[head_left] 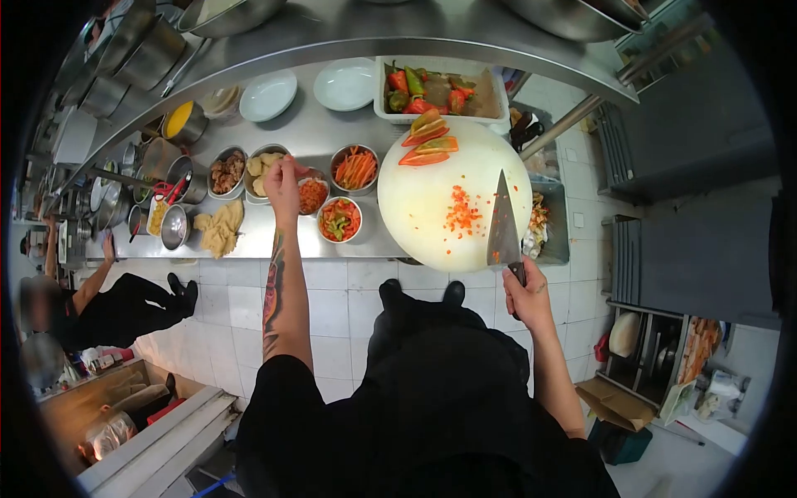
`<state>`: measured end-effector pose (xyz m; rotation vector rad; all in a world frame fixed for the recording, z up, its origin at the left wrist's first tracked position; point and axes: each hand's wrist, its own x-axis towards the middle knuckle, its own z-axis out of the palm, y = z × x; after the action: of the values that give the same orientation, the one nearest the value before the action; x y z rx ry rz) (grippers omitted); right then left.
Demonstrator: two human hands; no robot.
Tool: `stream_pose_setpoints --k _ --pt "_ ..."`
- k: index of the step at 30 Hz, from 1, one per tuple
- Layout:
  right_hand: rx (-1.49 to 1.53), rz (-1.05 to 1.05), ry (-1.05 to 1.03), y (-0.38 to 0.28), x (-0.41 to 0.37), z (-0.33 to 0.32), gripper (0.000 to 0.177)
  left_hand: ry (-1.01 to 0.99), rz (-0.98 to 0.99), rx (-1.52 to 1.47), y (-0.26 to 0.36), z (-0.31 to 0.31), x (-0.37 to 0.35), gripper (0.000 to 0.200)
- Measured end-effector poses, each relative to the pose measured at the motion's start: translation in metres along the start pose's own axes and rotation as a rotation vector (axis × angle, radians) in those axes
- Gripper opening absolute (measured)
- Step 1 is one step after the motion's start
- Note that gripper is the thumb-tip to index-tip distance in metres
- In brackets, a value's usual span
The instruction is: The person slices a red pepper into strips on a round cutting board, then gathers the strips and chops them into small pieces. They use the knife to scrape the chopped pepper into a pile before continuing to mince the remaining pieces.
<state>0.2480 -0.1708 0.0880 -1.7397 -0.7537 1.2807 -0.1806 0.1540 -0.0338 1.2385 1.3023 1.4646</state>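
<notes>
My right hand [529,292] grips the dark handle of a broad chef's knife [501,226]. Its blade lies over the right side of a round white cutting board [415,216], beside finely diced red pepper [463,212]. Cut pieces of red pepper [429,151] rest at the board's far edge. My left hand [286,176] is above the steel counter, at the near edge of a bowl of pale pieces [264,163] and beside a bowl of diced orange-red vegetable [312,197]. Its fingers show too small to tell whether they hold anything.
Nearby stand bowls of carrot strips [355,168], mixed pepper pieces [339,219] and brown chunks [227,173]. A white bin of whole peppers [444,90] sits behind the board. A steel shelf [398,51] crosses above. Another person [116,307] is at the left.
</notes>
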Motion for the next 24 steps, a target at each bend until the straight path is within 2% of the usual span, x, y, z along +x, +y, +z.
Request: stream_pose_setpoints --k 2,4,5,6,7,8,10,11,13,14,16,18,20,22,23,24 --pt "-0.011 -0.03 0.022 0.0 0.001 -0.004 0.031 -0.001 0.052 0.069 0.004 0.0 0.002 0.027" --pt "-0.021 -0.063 0.061 0.002 -0.002 -0.011 0.033 -0.341 0.526 0.955 0.011 -0.006 -0.01 0.034" --pt "-0.025 -0.052 0.077 0.001 -0.001 -0.013 0.032 -0.364 0.549 0.871 0.014 -0.007 -0.012 0.035" --pt "-0.026 -0.041 0.1 0.003 0.001 -0.019 0.031 -0.384 0.568 0.825 0.014 -0.011 -0.013 0.027" --pt "-0.152 -0.158 0.14 0.019 0.012 -0.032 0.031 -0.386 0.428 0.756 0.023 -0.009 -0.021 0.017" --pt "-0.151 -0.155 0.169 0.015 0.015 -0.041 0.031 -0.438 0.322 0.85 0.033 -0.01 -0.024 0.012" --pt "-0.675 -0.579 0.359 0.001 0.03 -0.053 0.034 -0.544 0.439 0.985 0.034 -0.021 -0.017 0.013" --pt "-0.674 -0.578 0.374 -0.009 0.038 -0.058 0.034 -0.551 0.451 0.978 0.033 -0.019 -0.015 0.013" --pt "-0.94 -0.343 0.349 -0.03 0.05 -0.061 0.039 -0.503 0.531 0.97 0.044 -0.013 -0.011 0.024" --pt "-0.935 -0.342 0.354 -0.026 0.061 -0.06 0.039 -0.506 0.537 0.97 0.046 -0.004 -0.015 0.024" --pt "-1.029 -0.347 0.293 -0.009 0.085 -0.052 0.041 -0.577 0.528 0.546 0.058 0.037 -0.045 0.028" --pt "-1.066 -0.309 0.254 -0.011 0.082 -0.021 0.044 -0.658 0.302 0.527 0.082 0.082 -0.099 0.03" --pt "-1.105 -0.346 0.19 0.001 0.078 0.006 0.045 -0.734 0.51 0.586 0.098 0.118 -0.145 0.041" --pt "-1.127 -0.377 0.163 0.008 0.063 0.025 0.046 -0.84 0.46 0.586 0.103 0.138 -0.177 0.073" --pt "-1.149 -0.408 0.139 0.01 0.055 0.029 0.048 -0.845 0.455 0.588 0.103 0.143 -0.19 0.073" --pt "-1.147 -0.403 0.136 0.007 0.044 0.027 0.048 -0.803 0.515 0.673 0.1 0.148 -0.201 0.085"
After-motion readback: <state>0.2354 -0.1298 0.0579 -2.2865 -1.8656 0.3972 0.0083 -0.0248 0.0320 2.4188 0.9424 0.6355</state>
